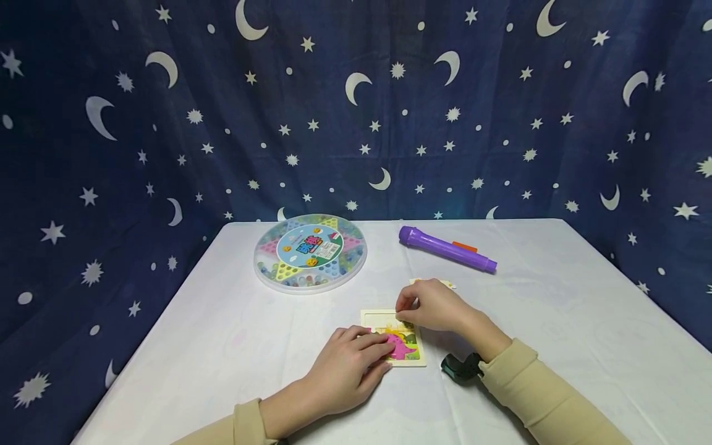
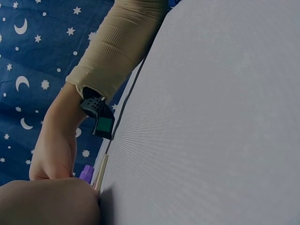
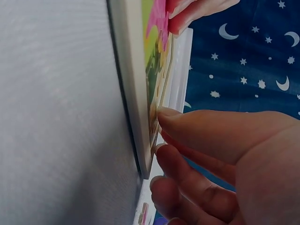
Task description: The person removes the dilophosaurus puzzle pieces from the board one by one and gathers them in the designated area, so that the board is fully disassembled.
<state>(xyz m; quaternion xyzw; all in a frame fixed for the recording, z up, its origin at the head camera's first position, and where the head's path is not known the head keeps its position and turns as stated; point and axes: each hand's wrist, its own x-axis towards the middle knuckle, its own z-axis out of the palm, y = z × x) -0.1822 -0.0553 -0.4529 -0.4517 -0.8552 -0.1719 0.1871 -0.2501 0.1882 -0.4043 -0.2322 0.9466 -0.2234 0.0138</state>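
A small jigsaw puzzle in a pale tray (image 1: pixel 421 363) lies on the table, showing a pink dinosaur on green and yellow ground. The upper strip of the tray is bare. My left hand (image 1: pixel 350 368) rests over its left side, fingers extended onto the dinosaur. My right hand (image 1: pixel 436 306) is at the tray's upper right corner, thumb and index finger pinching a greenish-brown puzzle piece (image 1: pixel 408 324). In the right wrist view, the right hand's thumb (image 3: pixel 171 115) meets the picture surface near the tray's end. The left wrist view hides most of the tray behind the left hand.
Another pale puzzle piece (image 1: pixel 448 284) lies partly hidden behind the right hand. Farther back are a round game box (image 1: pixel 310 253) with colored beads, a purple toy microphone (image 1: pixel 447 249) and an orange object (image 1: pixel 464 246). A starry curtain (image 1: pixel 334 111) hangs behind the table.
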